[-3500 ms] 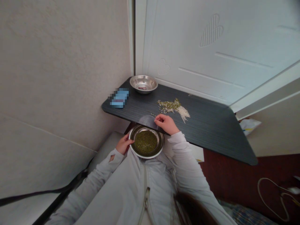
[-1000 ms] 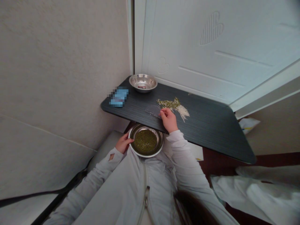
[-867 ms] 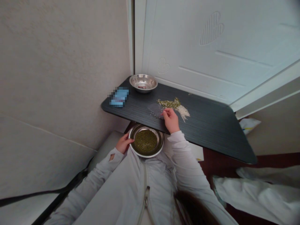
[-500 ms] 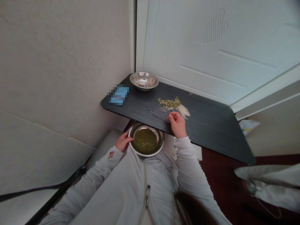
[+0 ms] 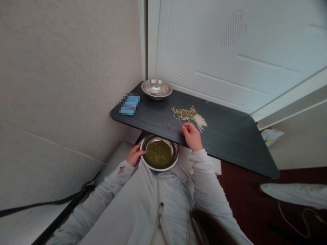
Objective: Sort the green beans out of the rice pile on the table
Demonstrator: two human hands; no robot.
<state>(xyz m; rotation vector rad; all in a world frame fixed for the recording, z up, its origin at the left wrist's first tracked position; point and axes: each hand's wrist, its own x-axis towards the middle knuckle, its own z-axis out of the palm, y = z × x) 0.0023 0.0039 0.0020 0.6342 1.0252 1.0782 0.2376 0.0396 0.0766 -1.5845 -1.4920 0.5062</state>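
Note:
In the head view, my left hand grips the left rim of a metal bowl on my lap, thumb over the edge. Small green beans, which look like mung beans, fill its bottom. My right hand rests over the table's near edge, its fingers curled and thumb and forefinger pinched together; whatever they hold is too small to make out. Just beyond it lies a mixed pile of green beans and white grains, with a heap of white rice-like grains touching it. Several loose grains are scattered left of this hand.
A second metal bowl stands at the back left of the dark table, a small red-marked label inside. Left of it lies a blurred blue item. A white door borders the table's far side. Someone's pale trouser leg shows at right.
My right hand has shifted very slightly left along the table. My left hand keeps its hold on the bowl. At the right, the other person's legs have moved, with less of them showing.

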